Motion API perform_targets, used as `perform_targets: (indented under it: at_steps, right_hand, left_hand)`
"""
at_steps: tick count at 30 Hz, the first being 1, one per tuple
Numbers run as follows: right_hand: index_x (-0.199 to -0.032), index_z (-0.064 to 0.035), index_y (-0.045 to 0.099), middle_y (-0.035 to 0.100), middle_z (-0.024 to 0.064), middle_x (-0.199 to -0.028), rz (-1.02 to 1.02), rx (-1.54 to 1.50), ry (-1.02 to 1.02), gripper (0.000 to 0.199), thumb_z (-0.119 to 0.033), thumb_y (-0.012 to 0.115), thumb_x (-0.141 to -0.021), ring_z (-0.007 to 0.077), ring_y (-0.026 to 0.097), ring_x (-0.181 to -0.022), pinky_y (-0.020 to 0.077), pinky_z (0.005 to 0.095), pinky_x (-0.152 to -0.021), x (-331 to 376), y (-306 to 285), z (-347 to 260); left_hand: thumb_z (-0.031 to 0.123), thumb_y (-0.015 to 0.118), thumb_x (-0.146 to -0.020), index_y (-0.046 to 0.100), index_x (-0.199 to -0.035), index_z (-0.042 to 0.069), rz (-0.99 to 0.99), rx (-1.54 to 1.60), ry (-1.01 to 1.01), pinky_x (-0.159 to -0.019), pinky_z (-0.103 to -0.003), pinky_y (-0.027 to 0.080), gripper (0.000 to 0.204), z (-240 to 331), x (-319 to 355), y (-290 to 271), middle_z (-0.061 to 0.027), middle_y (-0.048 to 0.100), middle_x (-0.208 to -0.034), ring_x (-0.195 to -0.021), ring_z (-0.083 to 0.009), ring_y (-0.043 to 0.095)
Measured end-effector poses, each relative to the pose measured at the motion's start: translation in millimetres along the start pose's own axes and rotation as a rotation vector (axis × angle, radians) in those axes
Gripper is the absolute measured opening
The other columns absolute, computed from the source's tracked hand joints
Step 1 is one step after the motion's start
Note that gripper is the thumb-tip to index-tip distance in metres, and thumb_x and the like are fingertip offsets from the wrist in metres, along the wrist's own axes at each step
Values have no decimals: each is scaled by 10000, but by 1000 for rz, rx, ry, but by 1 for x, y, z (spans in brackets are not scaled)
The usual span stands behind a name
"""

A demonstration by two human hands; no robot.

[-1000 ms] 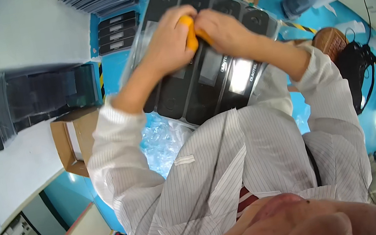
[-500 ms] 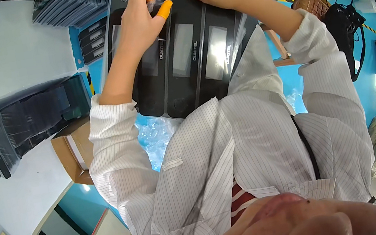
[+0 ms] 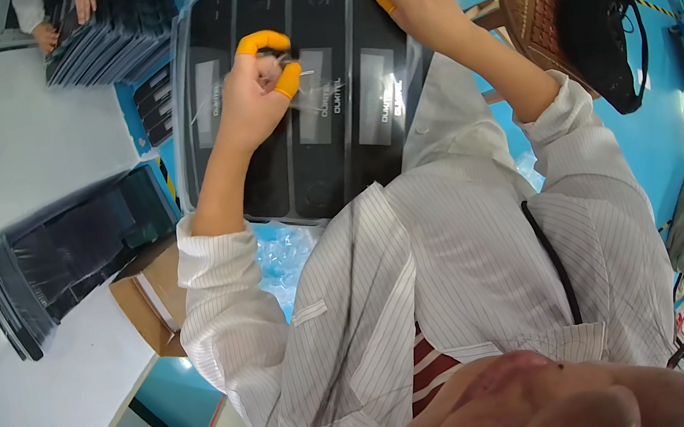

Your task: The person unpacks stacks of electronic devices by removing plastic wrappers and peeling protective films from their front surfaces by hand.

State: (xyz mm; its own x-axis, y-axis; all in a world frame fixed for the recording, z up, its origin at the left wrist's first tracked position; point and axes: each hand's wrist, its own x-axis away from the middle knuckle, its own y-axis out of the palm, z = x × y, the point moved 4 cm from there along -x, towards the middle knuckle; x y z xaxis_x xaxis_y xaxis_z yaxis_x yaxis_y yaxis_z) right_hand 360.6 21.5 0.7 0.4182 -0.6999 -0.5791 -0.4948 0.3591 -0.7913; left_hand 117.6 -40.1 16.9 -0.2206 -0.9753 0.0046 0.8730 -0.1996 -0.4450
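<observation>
A clear plastic tray (image 3: 183, 141) rests against my lap, holding several long black phone panels (image 3: 267, 176) side by side, each with a pale rectangular label. Above the middle panels, my left hand (image 3: 252, 92) is closed in a pinch, with orange-yellow finger cots on its thumb and index finger. Between those fingertips is a thin piece of clear film (image 3: 299, 84), partly blurred. My right hand (image 3: 420, 8) lies with outstretched fingers over the tray's far right corner, its cot-covered thumb on the rightmost panel.
Stacked black trays (image 3: 106, 40) stand at the far left, with another person's hands (image 3: 85, 1) on them. Another wrapped stack (image 3: 74, 251) lies on the white table (image 3: 8, 135) by a cardboard box (image 3: 149, 311). A brown woven stool (image 3: 534, 6) carries a black bag (image 3: 604, 39).
My left hand has moved nearer to me from the panels' far end, with the clear film in its pinch. My right hand stays at the tray's far corner. Another person's hands have appeared.
</observation>
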Motion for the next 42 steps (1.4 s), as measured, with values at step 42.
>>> perform_targets:
  at_steps: [42]
  right_hand:
    - [-949,-35,540,592,136,-905,82,-1736,732,99,-110,478,-966,297,613,-783,529,437,-656,-306,181,247]
  left_hand:
    - [147,504,-953,501,-1351,16,1162,287,-1280,-952,-342,433,419,-326,438,103,-103,585,-1237,-1077,-197,554]
